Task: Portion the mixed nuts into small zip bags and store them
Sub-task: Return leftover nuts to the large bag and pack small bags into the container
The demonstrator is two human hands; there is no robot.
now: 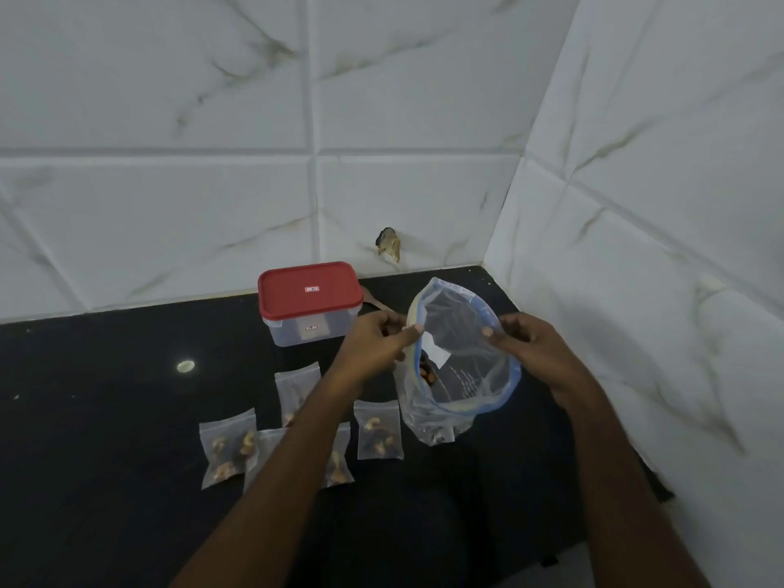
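A large clear zip bag (460, 367) with a blue zip strip stands open on the black counter, with a few mixed nuts (426, 373) visible inside. My left hand (377, 339) pinches its left rim. Its right rim is pinched by my right hand (524, 343). Several small zip bags filled with nuts lie flat in front: one at the left (227, 449), one at the right (378, 430), one behind (295, 390), and others partly hidden under my left forearm.
A clear plastic box with a red lid (309, 301) stands at the back by the tiled wall. A wooden spoon handle (375, 303) pokes out behind it. The black counter (106, 418) ends at white tiled walls at the back and right.
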